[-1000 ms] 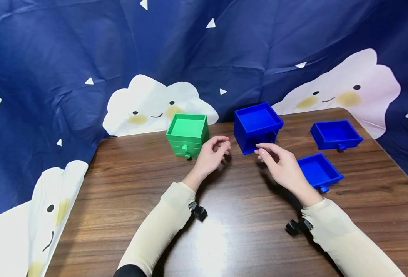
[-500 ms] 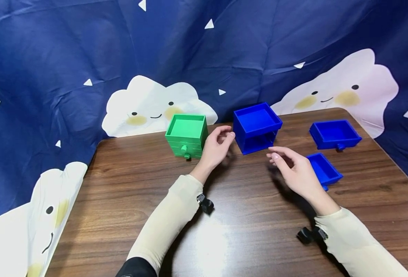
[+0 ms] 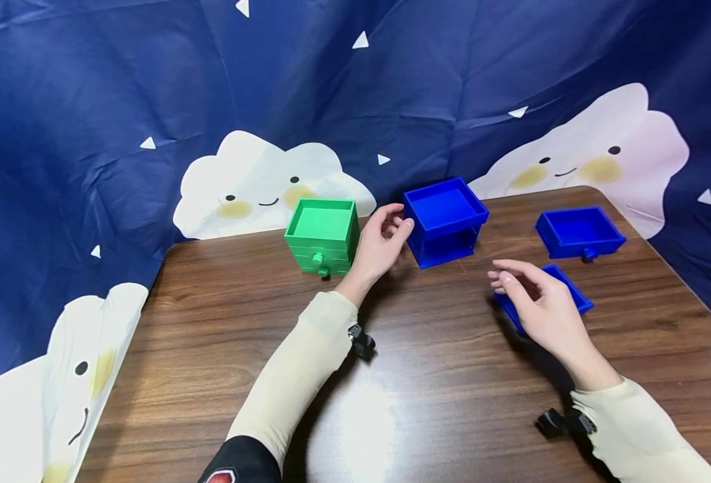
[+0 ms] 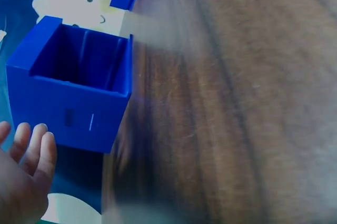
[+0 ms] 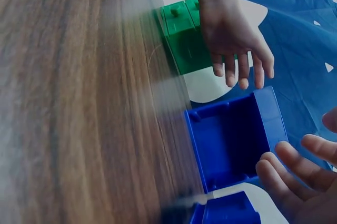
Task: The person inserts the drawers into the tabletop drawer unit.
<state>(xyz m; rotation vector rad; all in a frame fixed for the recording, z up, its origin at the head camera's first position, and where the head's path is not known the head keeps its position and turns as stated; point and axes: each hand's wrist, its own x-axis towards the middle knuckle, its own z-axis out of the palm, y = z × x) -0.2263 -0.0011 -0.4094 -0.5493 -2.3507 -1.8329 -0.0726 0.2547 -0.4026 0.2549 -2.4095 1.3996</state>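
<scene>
A blue drawer cabinet (image 3: 443, 209) with a hollow front and a tray-like top stands at the back of the table. My left hand (image 3: 381, 247) is at its left side, fingertips right by the wall; in the left wrist view the fingers (image 4: 46, 155) are extended and hold nothing. My right hand (image 3: 542, 308) hovers over a loose blue drawer (image 3: 575, 290), hiding much of it. Its fingers (image 5: 295, 163) are loosely bent, with nothing between them. Farther right lies a second blue drawer (image 3: 580, 228) with a round knob.
Left of my left hand stands a green cabinet (image 3: 322, 221), its two knobbed drawers pushed in. Behind the wooden table (image 3: 223, 335) hangs a dark blue cloth (image 3: 307, 74) with cloud faces. Each wrist wears a small black camera (image 3: 363, 342).
My left hand has moved up and right to the blue cabinet's side. My right hand has drawn away from the cabinet's opening, rightward and nearer me, over the closer drawer.
</scene>
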